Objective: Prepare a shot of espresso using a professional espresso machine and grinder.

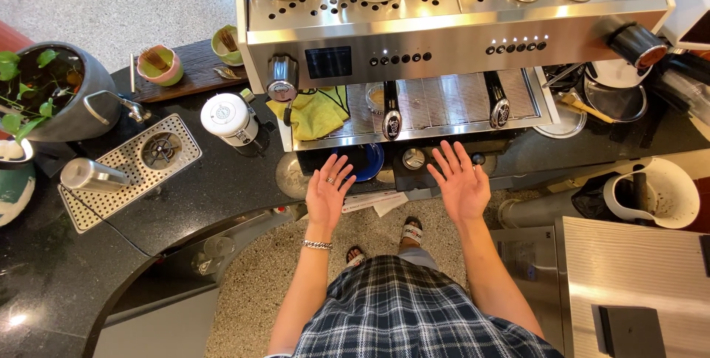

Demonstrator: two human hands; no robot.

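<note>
Both hands empty, fingers spread: left hand [328, 192], ringed, over blue saucer [372, 162]; right hand [461, 183] just below espresso machine [451, 47] portafilter handles [391, 115]. Yellow cloth [316, 111] on drip tray. Risk: knocking hot metal handles or saucer off black tabletop [222, 188].

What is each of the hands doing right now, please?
Left hand: open, fingers spread, holding nothing, in front of the espresso machine.
Right hand: open, fingers spread, holding nothing.
</note>
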